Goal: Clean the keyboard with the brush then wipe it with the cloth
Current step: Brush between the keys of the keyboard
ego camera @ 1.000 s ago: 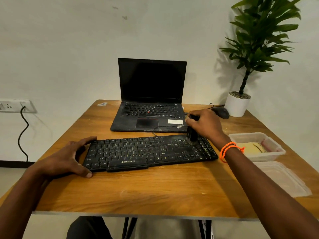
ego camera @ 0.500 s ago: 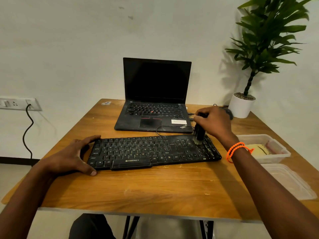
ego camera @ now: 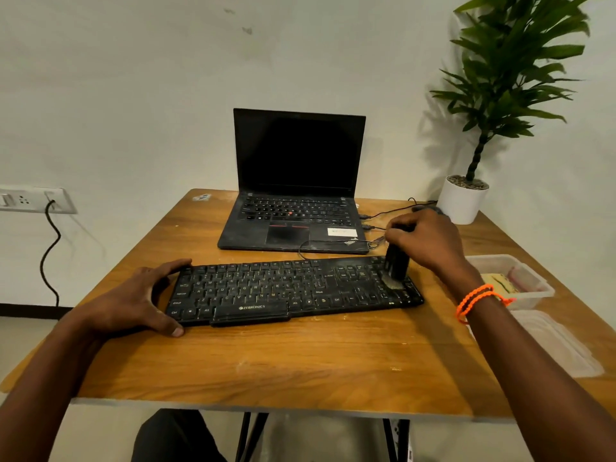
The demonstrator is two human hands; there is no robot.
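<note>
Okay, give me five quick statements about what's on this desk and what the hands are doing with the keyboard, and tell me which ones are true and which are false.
1. The right hand holds the brush on the right end of the keyboard. True.
2. The left hand is lifting the keyboard off the table. False: it rests at the keyboard's left end, which lies flat.
3. The laptop is closed. False: it stands open, with a dark screen.
4. A potted plant stands at the table's far right corner. True.
5. The clear container sits left of the keyboard. False: it sits to the right.
</note>
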